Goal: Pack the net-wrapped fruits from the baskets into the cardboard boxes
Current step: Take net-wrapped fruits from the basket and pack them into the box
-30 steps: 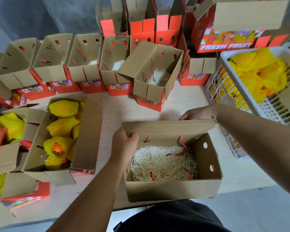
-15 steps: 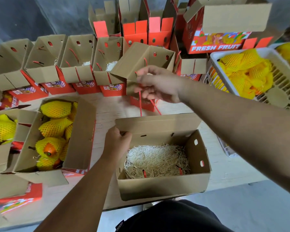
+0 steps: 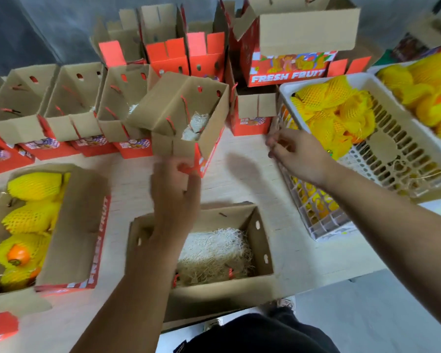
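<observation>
- Near-edge box (image 3: 261, 253), bedded with straw (image 3: 211, 253), stands open and fruitless; ready to fill.
- Left hand (image 3: 175, 200), blurred above the box's far flap, grip impossible to tell; best steadying that flap open.
- Right hand (image 3: 297, 151), loosely curled and holding nothing, nears the basket (image 3: 397, 138) at the right edge.
- Next: cup one netted fruit (image 3: 316, 98) whole, not by the net alone; set it gently on the straw.

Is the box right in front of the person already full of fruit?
No. The open box holds only pale shredded padding on its bottom, no fruit. The box to the left already has yellow net-wrapped fruits in it.
</observation>
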A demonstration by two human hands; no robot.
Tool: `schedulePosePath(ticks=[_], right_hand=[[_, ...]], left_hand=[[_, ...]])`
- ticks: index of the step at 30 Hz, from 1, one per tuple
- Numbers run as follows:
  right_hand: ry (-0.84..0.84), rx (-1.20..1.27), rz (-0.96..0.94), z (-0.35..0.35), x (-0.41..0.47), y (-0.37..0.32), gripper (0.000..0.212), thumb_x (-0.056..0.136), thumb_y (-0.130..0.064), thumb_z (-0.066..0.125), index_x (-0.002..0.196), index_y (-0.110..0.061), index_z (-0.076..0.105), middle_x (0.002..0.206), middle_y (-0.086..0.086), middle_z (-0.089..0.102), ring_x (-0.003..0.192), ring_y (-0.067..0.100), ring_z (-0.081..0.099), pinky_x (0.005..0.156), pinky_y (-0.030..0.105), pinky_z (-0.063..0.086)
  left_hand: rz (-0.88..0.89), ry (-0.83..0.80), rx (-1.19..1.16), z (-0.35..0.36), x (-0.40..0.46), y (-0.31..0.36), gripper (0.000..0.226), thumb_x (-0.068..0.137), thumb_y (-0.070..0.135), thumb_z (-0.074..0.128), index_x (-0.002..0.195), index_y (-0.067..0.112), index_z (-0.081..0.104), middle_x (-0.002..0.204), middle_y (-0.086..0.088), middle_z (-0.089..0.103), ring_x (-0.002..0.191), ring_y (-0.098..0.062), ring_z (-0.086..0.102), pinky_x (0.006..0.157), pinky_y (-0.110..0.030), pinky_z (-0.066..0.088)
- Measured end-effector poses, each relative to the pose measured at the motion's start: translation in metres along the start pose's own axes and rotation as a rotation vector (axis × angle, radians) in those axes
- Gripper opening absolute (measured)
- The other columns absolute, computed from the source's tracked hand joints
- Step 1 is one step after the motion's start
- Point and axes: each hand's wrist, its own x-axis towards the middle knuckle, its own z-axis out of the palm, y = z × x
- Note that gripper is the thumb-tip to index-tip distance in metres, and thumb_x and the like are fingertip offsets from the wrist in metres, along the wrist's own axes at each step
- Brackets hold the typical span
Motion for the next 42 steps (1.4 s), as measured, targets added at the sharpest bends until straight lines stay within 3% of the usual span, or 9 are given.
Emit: schedulePosePath(ticks=[5,10,13,17,23,31,35,38,42], right_hand=[[0.130,0.088,0.127,-0.047,-0.028,0.090,0.013,0.100,-0.021,0.058,0.097,-0.015,0.069,0.083,0.003,0.074,0.072,0.024,0.068,0.070,0.042,0.053],[0.069,0.075,0.202,-0.093,-0.036,0.182,0.014,0.098,-0.010,0.056,0.105,-0.017,0.067,0.074,-0.007,0.064,0.062,0.006,0.059,0.058,0.030,0.043],[-0.213,-0.036,0.324,-0.111,-0.027,0.238,0.018,0.100,-0.025,0.056,0.115,-0.015,0.059,0.098,0.009,0.068,0.085,0.031,0.064,0.069,0.042,0.048],[-0.872,-0.481,0.447,-0.117,-0.015,0.283,0.075,0.098,-0.044,0.064,0.159,-0.019,0.029,0.159,0.006,0.040,0.138,0.033,0.047,0.102,0.037,0.043],[-1.411,-0.663,0.436,-0.089,-0.010,0.300,0.115,0.062,-0.098,0.055,0.152,-0.028,0.046,0.156,0.002,0.047,0.140,0.033,0.046,0.111,0.046,0.039],[-1.186,-0.465,0.355,-0.093,0.000,0.316,0.098,0.076,-0.070,0.071,0.155,-0.023,0.038,0.146,0.005,0.055,0.120,0.028,0.062,0.100,0.044,0.052],[-0.925,0.426,0.466,-0.124,0.014,0.323,0.085,0.074,-0.066,0.071,0.149,-0.034,0.047,0.146,0.002,0.058,0.113,0.023,0.068,0.109,0.053,0.046],[-0.948,1.116,0.354,-0.122,0.015,0.309,0.045,0.087,-0.049,0.074,0.126,-0.027,0.068,0.127,0.009,0.069,0.111,0.031,0.065,0.097,0.045,0.051],[-0.615,0.829,0.638,-0.118,0.026,0.308,0.064,0.101,-0.062,0.045,0.127,-0.007,0.063,0.097,0.012,0.073,0.080,0.026,0.070,0.068,0.031,0.057]], left_hand=[[-0.015,-0.470,-0.138,0.142,-0.012,0.083,0.018,0.093,0.035,0.051,0.100,0.030,0.066,0.098,0.013,0.071,0.090,0.003,0.063,0.078,-0.018,0.047],[0.220,-0.606,0.023,0.275,-0.017,0.147,0.019,0.090,0.026,0.058,0.098,0.017,0.072,0.093,-0.002,0.075,0.092,-0.027,0.071,0.078,-0.044,0.054],[0.422,-0.719,0.388,0.324,-0.005,0.151,0.020,0.097,0.031,0.054,0.102,0.021,0.070,0.099,-0.004,0.073,0.096,-0.033,0.069,0.074,-0.044,0.052],[0.344,-0.753,0.635,0.346,0.004,0.143,0.021,0.101,0.038,0.053,0.107,0.026,0.070,0.099,-0.003,0.073,0.091,-0.030,0.069,0.065,-0.035,0.046],[0.291,-0.685,0.598,0.344,0.004,0.145,0.012,0.096,0.040,0.060,0.099,0.031,0.068,0.097,0.009,0.072,0.081,-0.022,0.067,0.064,-0.032,0.051],[0.267,-0.680,0.586,0.344,0.004,0.151,0.033,0.093,0.059,0.056,0.115,0.036,0.065,0.109,0.015,0.069,0.094,-0.014,0.067,0.072,-0.032,0.055],[0.294,-0.854,0.640,0.342,0.006,0.155,0.111,0.067,0.102,0.042,0.158,0.042,0.020,0.152,0.012,0.052,0.126,-0.018,0.060,0.088,-0.043,0.057],[0.268,-0.785,0.522,0.339,0.007,0.152,0.104,0.065,0.099,0.054,0.150,0.046,0.027,0.133,0.013,0.064,0.110,-0.020,0.068,0.076,-0.036,0.054],[0.271,-0.629,0.467,0.342,0.004,0.146,0.087,0.072,0.086,0.066,0.139,0.041,0.035,0.120,0.012,0.065,0.097,-0.021,0.069,0.066,-0.031,0.045]])
